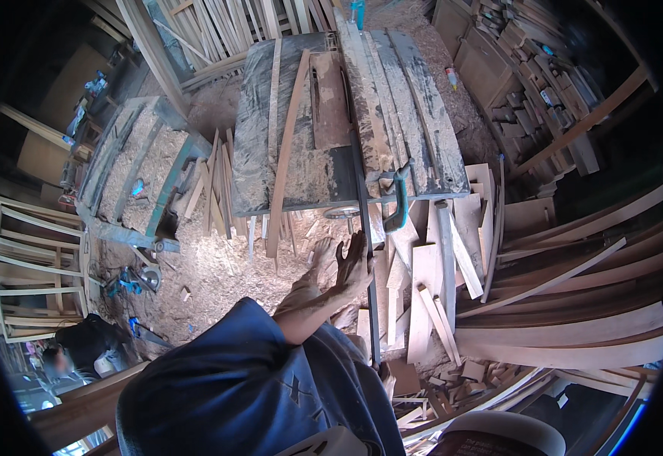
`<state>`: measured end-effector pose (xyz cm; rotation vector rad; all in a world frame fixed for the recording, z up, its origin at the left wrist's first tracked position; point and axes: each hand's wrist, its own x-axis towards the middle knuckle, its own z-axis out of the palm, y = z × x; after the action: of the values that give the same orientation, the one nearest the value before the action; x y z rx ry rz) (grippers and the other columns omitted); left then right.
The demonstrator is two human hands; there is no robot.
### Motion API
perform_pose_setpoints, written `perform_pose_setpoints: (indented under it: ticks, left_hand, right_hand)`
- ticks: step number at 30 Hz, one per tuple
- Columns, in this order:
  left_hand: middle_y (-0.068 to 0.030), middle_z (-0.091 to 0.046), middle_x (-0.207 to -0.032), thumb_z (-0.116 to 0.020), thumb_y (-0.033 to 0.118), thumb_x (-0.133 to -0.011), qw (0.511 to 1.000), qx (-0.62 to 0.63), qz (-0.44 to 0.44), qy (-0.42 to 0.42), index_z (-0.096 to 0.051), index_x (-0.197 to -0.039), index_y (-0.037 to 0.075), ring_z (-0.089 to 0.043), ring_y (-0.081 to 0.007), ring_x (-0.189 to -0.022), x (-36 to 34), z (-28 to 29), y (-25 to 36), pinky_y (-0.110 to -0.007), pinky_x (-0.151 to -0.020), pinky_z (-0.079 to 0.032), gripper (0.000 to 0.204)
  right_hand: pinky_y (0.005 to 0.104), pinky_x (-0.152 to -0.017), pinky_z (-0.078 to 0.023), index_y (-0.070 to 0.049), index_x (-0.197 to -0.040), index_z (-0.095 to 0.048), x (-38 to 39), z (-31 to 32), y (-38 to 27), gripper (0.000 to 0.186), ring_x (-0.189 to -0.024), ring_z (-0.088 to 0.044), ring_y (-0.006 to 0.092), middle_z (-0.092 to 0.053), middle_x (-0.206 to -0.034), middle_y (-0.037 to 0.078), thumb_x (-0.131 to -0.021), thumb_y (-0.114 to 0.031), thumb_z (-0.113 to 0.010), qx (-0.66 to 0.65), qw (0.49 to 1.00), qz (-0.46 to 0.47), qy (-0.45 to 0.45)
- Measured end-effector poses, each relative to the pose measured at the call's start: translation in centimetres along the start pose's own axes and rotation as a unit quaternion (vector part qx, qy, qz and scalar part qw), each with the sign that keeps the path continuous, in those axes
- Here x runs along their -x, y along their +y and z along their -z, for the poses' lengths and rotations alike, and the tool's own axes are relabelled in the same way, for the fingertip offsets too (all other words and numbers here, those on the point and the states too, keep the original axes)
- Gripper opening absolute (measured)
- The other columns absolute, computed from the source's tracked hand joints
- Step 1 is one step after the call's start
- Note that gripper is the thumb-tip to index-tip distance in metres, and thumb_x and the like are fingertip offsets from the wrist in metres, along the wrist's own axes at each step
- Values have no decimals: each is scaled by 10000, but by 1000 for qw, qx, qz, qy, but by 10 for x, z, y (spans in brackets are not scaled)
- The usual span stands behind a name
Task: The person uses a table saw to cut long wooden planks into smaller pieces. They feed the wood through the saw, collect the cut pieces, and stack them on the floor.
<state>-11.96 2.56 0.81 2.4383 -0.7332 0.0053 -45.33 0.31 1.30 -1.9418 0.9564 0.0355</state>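
Strip (372, 308), dark, long, straight, apparently wood: its far part on the saw table, along the fence, its near part jutting over the front edge toward the person.

Left hand (354, 266), bare: fingers extended, thumb set wide of them, palm side against the strip just in front of the table. Right hand (387, 384), bare: by the strip's near end, mostly hidden behind the shirt; whether it grips, I cannot tell from where I stand.

Saw table (252, 156): broad, dark, flat, dusted with pale sawdust; brown rectangular insert plate (331, 121) set in its top. Fence (372, 99): long, pale, dusty, running lengthwise. Clamp handle (401, 201): green, curved, at the fence's near end. Batten (290, 144): slim, tan, wooden, lying on the table left of the insert plate, overhanging the front.

Offcuts (424, 296): pale flat boards, heaped right of the strip. Planks (575, 334): long, reddish-brown and pale, stacked farther right.

Shirt (210, 372): blue cloth, dark crossed marks on the front. Container (502, 433): rounded, white and dark red, at the lower edge, bearing small pale print, cut off by the rim of view.
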Motion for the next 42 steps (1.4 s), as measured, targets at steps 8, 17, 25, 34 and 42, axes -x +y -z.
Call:
perform_pose_setpoints:
  ticks: [8,17,25,34,42]
  left_hand:
    - [-267,-395,-1480,-526,239,-928,997,-72,1,-32,-327,-1443,-92,-292,-360,-1439,-42,-1,-13,-603,-1172,-82,643]
    - [-268,-408,-1473,-485,223,-954,989,-140,-30,-36,-360,-1417,-124,-274,-336,-1458,-82,5,-21,-583,-1193,-73,592]
    - [-296,-437,-1439,-523,208,-900,977,-200,-68,-40,-387,-1382,-164,-307,-356,-1442,-98,16,-24,-581,-1201,-79,624]
    - [-335,-427,-1426,-467,190,-918,984,-159,-67,-37,-347,-1378,-209,-283,-387,-1449,-121,9,-40,-589,-1199,-66,621]
    - [-295,-396,-1471,-407,202,-968,988,-146,-49,-26,-354,-1402,-168,-270,-371,-1456,-146,9,-48,-593,-1192,-75,573]
  right_hand:
    - [545,-618,-449,-39,-953,-612,-34,-5,-33,427,-756,-619,504,-639,-776,268,-1017,-427,-445,4,998,-47,-39]
    - [535,-692,-485,-89,-1082,-627,-78,-15,-45,387,-851,-644,442,-654,-839,200,-1046,-349,-343,53,995,-39,-76]
    - [568,-718,-474,-73,-1060,-587,-92,-17,-59,370,-866,-625,479,-655,-857,230,-1044,-357,-349,74,991,-59,-90]
    - [587,-716,-461,-87,-1111,-575,-113,-22,-70,311,-838,-609,487,-617,-913,221,-1038,-276,-339,75,988,-68,-112]
    - [576,-709,-438,-36,-967,-571,-133,-31,-91,440,-817,-589,511,-609,-798,260,-1048,-401,-338,75,996,10,-48]
